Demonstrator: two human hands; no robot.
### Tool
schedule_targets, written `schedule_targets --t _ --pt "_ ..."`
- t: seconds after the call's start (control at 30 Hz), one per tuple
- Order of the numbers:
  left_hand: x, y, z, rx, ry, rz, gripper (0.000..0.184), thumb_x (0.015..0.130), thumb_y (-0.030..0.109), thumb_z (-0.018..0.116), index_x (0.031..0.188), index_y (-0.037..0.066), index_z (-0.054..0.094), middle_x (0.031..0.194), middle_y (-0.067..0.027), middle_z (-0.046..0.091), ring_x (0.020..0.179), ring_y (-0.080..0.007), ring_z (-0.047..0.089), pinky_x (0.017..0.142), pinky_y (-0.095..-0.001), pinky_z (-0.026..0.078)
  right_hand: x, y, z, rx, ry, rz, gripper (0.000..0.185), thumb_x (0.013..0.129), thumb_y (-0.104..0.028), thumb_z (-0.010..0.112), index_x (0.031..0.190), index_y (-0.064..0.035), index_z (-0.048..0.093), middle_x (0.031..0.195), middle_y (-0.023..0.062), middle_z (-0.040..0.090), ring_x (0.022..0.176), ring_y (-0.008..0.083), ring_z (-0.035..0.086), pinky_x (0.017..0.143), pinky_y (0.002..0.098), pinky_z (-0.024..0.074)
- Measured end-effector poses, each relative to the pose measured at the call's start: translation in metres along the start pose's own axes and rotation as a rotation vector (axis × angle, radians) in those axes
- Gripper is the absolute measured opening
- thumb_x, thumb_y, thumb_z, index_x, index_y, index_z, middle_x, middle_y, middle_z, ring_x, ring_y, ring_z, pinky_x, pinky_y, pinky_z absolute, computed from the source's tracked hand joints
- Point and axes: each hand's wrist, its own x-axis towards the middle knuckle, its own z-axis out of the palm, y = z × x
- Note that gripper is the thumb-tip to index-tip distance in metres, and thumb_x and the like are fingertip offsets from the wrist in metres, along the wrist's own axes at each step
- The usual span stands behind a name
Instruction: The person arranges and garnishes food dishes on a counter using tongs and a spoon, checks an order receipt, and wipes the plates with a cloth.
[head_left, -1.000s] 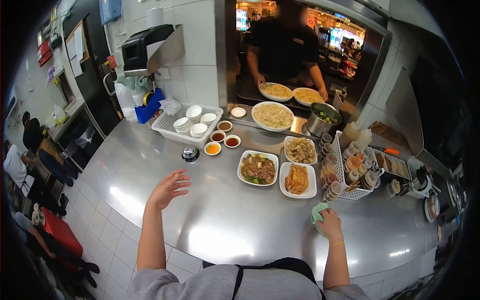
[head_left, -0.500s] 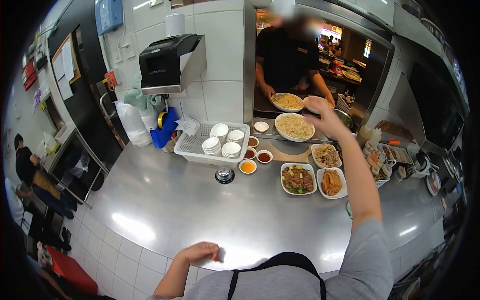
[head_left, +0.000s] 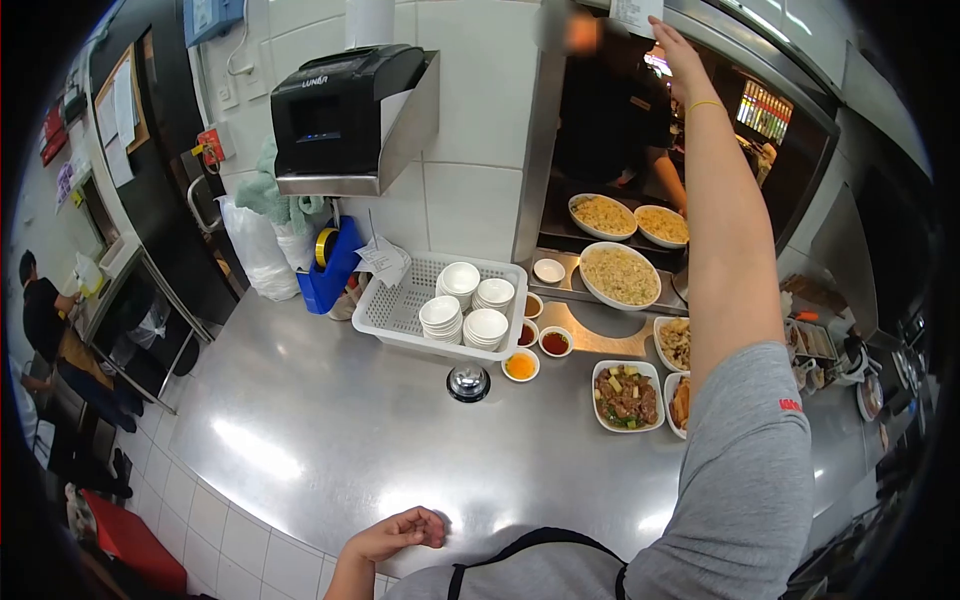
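My right hand [head_left: 680, 60] is raised at the top of the serving window, fingers stretched out, their tips at the right edge of a white paper slip [head_left: 637, 15]. Low over the counter's front edge, my left hand [head_left: 400, 532] hangs empty with fingers loosely bent and the thumb apart. Beyond it stand a silver bell [head_left: 468, 383] and small sauce dishes [head_left: 520, 366]. A meat dish [head_left: 627, 397] sits left of my right arm, which partly covers a bowl of fried pieces [head_left: 680, 404]. A large rice bowl [head_left: 620, 276] rests on the window ledge.
A basket [head_left: 400, 325] of stacked white dishes stands below a black printer [head_left: 345, 115]. A tape dispenser [head_left: 328, 265] is beside it. Across the window, a person in black [head_left: 615, 120] is near two rice bowls [head_left: 603, 216]. Another person [head_left: 45, 310] works at far left.
My right hand has risen from the counter, where it held a green cloth, up to the paper slip. My left hand has dropped toward the counter's front edge. The view has shifted left.
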Motion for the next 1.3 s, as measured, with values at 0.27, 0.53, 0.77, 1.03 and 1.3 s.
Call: schedule_targets --t 0.27,0.53,0.77,1.03,1.3 --pt "0.025 0.009 0.006 0.007 0.014 0.084 0.036 0.081 0.025 0.062 0.107 0.005 0.048 0.101 -0.006 0.054 0.095 -0.0179 0.053 0.088 -0.0351 0.041 -0.052 -0.015 0.007 0.486 -0.11 -0.124 0.034 0.089 -0.027 0.049 0.118 -0.0099 0.049 0.12 0.0 0.049 0.115 0.0156 0.038 0.095 0.0392 0.027" --pt "0.077 0.034 0.041 0.015 0.284 0.332 0.049 0.08 0.035 0.061 0.117 0.009 0.04 0.106 -0.0054 0.05 0.097 -0.0189 0.052 0.088 -0.0396 0.041 -0.336 -0.024 0.06 0.49 -0.79 0.32 0.04 0.089 -0.035 0.044 0.119 -0.0088 0.051 0.118 0.003 0.051 0.105 0.0148 0.047 0.091 0.0283 0.0363" --pt "0.083 0.013 0.056 0.039 0.55 0.624 0.038 0.084 0.026 0.058 0.114 0.007 0.045 0.107 -0.0061 0.054 0.094 -0.0171 0.055 0.081 -0.0351 0.046 -0.526 0.028 0.045 0.54 -1.043 0.401 0.033 0.092 -0.027 0.042 0.118 -0.0105 0.053 0.124 0.0064 0.044 0.115 0.0168 0.04 0.097 0.0318 0.0313" --pt "0.1 -0.059 0.122 0.057 0.478 0.208 0.028 0.084 0.009 0.055 0.11 0.0 0.05 0.101 -0.0086 0.058 0.09 -0.0169 0.057 0.077 -0.0287 0.047 -0.581 0.01 -0.049 0.243 -0.938 0.332 0.034 0.087 -0.023 0.052 0.12 -0.0143 0.052 0.121 0.014 0.043 0.114 0.0253 0.042 0.095 0.0339 0.0347" --pt "0.141 -0.079 0.172 0.431 0.326 0.191 0.032 0.082 0.01 0.058 0.111 0.0 0.05 0.099 -0.0064 0.059 0.091 -0.0131 0.056 0.079 -0.0263 0.046 -0.576 0.004 -0.111 0.02 -0.658 0.453 0.028 0.081 -0.012 0.059 0.108 -0.0079 0.059 0.093 0.0101 0.057 0.081 0.0173 0.059 0.069 0.0256 0.0487"
